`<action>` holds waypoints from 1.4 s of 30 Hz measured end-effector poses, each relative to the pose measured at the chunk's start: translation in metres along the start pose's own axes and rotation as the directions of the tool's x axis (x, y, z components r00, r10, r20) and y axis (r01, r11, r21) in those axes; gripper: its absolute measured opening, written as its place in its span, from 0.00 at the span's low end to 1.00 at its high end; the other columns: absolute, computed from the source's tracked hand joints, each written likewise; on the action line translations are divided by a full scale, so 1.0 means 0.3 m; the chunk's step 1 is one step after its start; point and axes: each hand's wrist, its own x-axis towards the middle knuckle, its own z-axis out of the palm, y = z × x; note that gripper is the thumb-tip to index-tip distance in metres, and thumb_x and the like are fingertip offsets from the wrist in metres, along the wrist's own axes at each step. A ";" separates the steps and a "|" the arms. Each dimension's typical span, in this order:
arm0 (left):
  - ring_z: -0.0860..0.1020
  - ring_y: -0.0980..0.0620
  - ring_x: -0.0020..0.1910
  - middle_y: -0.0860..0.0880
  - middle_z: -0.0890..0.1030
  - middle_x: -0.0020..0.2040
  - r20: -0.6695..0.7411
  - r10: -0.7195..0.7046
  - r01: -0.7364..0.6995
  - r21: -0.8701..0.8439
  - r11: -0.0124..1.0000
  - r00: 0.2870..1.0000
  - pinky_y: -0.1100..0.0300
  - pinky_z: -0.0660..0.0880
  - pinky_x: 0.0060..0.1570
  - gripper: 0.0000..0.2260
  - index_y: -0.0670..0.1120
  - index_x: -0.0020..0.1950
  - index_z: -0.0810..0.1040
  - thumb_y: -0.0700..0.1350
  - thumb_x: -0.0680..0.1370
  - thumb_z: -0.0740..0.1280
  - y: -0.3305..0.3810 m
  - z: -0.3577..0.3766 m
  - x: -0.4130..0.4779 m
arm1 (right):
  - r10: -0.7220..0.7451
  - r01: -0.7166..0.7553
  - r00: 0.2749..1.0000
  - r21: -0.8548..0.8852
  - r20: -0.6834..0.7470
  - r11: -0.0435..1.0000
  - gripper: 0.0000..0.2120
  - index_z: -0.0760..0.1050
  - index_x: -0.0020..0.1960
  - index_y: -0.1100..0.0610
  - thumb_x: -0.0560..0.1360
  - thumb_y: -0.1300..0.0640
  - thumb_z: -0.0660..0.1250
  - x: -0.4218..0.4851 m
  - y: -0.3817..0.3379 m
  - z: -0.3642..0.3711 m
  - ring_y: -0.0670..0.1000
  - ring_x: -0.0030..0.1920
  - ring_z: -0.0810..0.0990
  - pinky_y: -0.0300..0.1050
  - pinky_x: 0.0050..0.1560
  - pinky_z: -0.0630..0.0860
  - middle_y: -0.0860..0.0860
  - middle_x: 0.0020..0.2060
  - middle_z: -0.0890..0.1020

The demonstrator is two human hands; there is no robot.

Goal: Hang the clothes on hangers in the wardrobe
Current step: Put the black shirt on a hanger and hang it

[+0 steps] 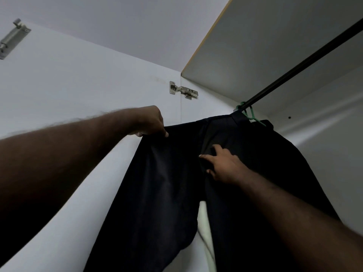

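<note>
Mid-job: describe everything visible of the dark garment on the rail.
The dark garment is black, plain, woven-looking cloth hanging from a green hanger hooked on the dark rail inside the wardrobe. The left hand pinches its upper left edge and holds it out sideways; the right hand rests on its middle, fingers spread. Its lower end runs out of frame.

A dark garment [172, 193] hangs from a green hanger [250, 114] hooked on the black rail [306, 59] at upper right. The left hand [150, 122] pinches its upper left edge; the right hand [222, 163] rests spread-fingered on the cloth's middle. A metal hinge [183, 91] sits on the white door [78, 85] behind.
</note>
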 end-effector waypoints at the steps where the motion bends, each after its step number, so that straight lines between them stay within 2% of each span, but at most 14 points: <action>1: 0.68 0.47 0.32 0.42 0.72 0.34 0.002 0.000 0.000 -0.045 0.999 1.000 0.62 0.63 0.31 0.15 0.35 0.45 0.80 0.47 0.73 0.74 -0.019 -0.009 -0.014 | 0.002 -0.002 1.000 -0.002 -0.019 1.000 0.28 0.60 0.78 0.43 0.80 0.49 0.63 -0.005 -0.008 0.001 0.59 0.69 0.65 0.57 0.68 0.67 0.56 0.72 0.59; 8: 0.77 0.55 0.31 0.47 0.79 0.35 0.016 0.054 -0.042 -0.448 0.893 0.998 0.62 0.75 0.30 0.04 0.43 0.43 0.78 0.40 0.78 0.70 -0.054 -0.008 -0.172 | 0.024 -0.041 0.998 0.333 0.054 0.942 0.23 0.68 0.73 0.55 0.78 0.60 0.61 0.007 -0.052 -0.005 0.58 0.65 0.76 0.44 0.65 0.71 0.58 0.66 0.77; 10: 0.77 0.53 0.31 0.46 0.79 0.37 -0.010 0.051 -0.049 -0.524 0.851 0.999 0.63 0.76 0.29 0.01 0.41 0.46 0.79 0.37 0.76 0.70 -0.032 0.005 -0.224 | 0.085 -0.125 0.992 0.550 0.097 0.826 0.18 0.74 0.68 0.55 0.82 0.51 0.56 0.000 -0.067 -0.033 0.59 0.62 0.78 0.45 0.58 0.73 0.60 0.62 0.79; 11: 0.77 0.52 0.32 0.45 0.80 0.37 -0.030 0.053 -0.061 -0.539 0.840 0.998 0.62 0.77 0.29 0.02 0.40 0.47 0.80 0.36 0.76 0.70 -0.014 0.012 -0.247 | 0.134 -0.196 0.980 0.671 0.144 0.715 0.23 0.76 0.64 0.53 0.82 0.39 0.53 -0.004 -0.070 -0.055 0.60 0.56 0.81 0.46 0.50 0.75 0.61 0.56 0.82; 13: 0.77 0.53 0.29 0.47 0.80 0.33 -0.063 0.079 -0.101 -0.548 0.830 0.995 0.63 0.76 0.29 0.03 0.38 0.48 0.81 0.34 0.75 0.70 0.032 0.034 -0.292 | 0.159 -0.313 0.950 0.814 0.270 0.488 0.44 0.76 0.61 0.47 0.66 0.18 0.44 -0.020 -0.067 -0.103 0.58 0.45 0.82 0.47 0.45 0.74 0.61 0.50 0.83; 15: 0.76 0.54 0.25 0.49 0.78 0.28 -0.074 0.127 -0.147 -0.547 0.824 0.989 0.64 0.74 0.26 0.03 0.39 0.46 0.81 0.33 0.74 0.69 0.087 0.073 -0.336 | 0.081 -0.336 0.941 0.868 0.329 0.365 0.54 0.74 0.64 0.47 0.56 0.14 0.39 -0.039 -0.058 -0.147 0.58 0.45 0.82 0.51 0.47 0.74 0.63 0.53 0.83; 17: 0.74 0.54 0.25 0.49 0.77 0.28 -0.060 0.187 -0.190 -0.534 0.824 0.981 0.64 0.72 0.26 0.05 0.40 0.46 0.81 0.32 0.74 0.69 0.146 0.129 -0.371 | 0.002 -0.334 0.936 0.890 0.351 0.312 0.51 0.76 0.64 0.50 0.62 0.16 0.41 -0.061 -0.045 -0.191 0.58 0.45 0.83 0.52 0.47 0.74 0.61 0.52 0.84; 19: 0.73 0.57 0.24 0.50 0.76 0.29 -0.049 0.248 -0.237 -0.515 0.824 0.968 0.65 0.70 0.26 0.06 0.39 0.48 0.82 0.32 0.73 0.69 0.207 0.193 -0.398 | -0.112 -0.306 0.929 0.902 0.353 0.306 0.37 0.82 0.49 0.55 0.71 0.23 0.53 -0.083 -0.039 -0.228 0.56 0.41 0.80 0.51 0.45 0.73 0.56 0.42 0.84; 21: 0.74 0.59 0.26 0.52 0.75 0.31 -0.046 0.284 -0.269 -0.490 0.829 0.958 0.64 0.74 0.29 0.09 0.39 0.53 0.81 0.35 0.73 0.70 0.269 0.263 -0.417 | -0.140 -0.300 0.924 0.903 0.355 0.309 0.18 0.80 0.35 0.57 0.75 0.45 0.64 -0.123 -0.028 -0.257 0.56 0.36 0.76 0.48 0.40 0.71 0.56 0.33 0.79; 24: 0.78 0.52 0.34 0.51 0.77 0.34 0.051 0.312 -0.225 -0.584 0.780 0.949 0.56 0.81 0.39 0.13 0.42 0.60 0.78 0.40 0.76 0.70 0.334 0.361 -0.449 | 0.017 -0.253 0.961 0.857 0.275 0.450 0.13 0.75 0.28 0.57 0.71 0.63 0.66 -0.155 0.047 -0.282 0.52 0.28 0.74 0.43 0.29 0.69 0.53 0.25 0.75; 27: 0.78 0.55 0.33 0.52 0.77 0.34 0.068 0.274 -0.179 -0.604 0.776 0.959 0.64 0.76 0.33 0.07 0.44 0.56 0.80 0.42 0.79 0.67 0.333 0.428 -0.483 | 0.067 -0.242 0.969 0.860 0.237 0.450 0.02 0.78 0.43 0.62 0.72 0.66 0.71 -0.206 0.138 -0.303 0.56 0.35 0.81 0.49 0.40 0.80 0.57 0.34 0.83; 29: 0.76 0.59 0.30 0.55 0.77 0.32 -0.016 0.214 -0.194 -0.497 0.846 0.977 0.70 0.72 0.30 0.06 0.43 0.53 0.82 0.41 0.78 0.67 0.296 0.465 -0.495 | 0.100 -0.244 0.970 0.866 0.223 0.437 0.06 0.79 0.51 0.64 0.74 0.66 0.71 -0.240 0.198 -0.305 0.58 0.41 0.84 0.55 0.50 0.82 0.60 0.43 0.85; 35: 0.79 0.55 0.36 0.50 0.82 0.41 -0.124 0.048 -0.081 -0.277 0.958 0.991 0.70 0.70 0.30 0.05 0.45 0.52 0.81 0.41 0.76 0.68 0.177 0.537 -0.491 | 0.208 -0.181 0.974 0.865 0.091 0.468 0.04 0.78 0.44 0.57 0.76 0.63 0.72 -0.289 0.315 -0.315 0.52 0.38 0.82 0.45 0.40 0.82 0.55 0.40 0.83; 42: 0.77 0.60 0.39 0.53 0.81 0.41 -0.107 -0.017 -0.012 -0.272 0.962 0.994 0.67 0.71 0.38 0.18 0.47 0.57 0.76 0.53 0.73 0.74 0.235 0.620 -0.466 | 0.331 -0.203 0.944 0.798 0.005 0.567 0.06 0.78 0.46 0.60 0.80 0.58 0.67 -0.252 0.407 -0.315 0.57 0.47 0.80 0.54 0.57 0.79 0.60 0.48 0.82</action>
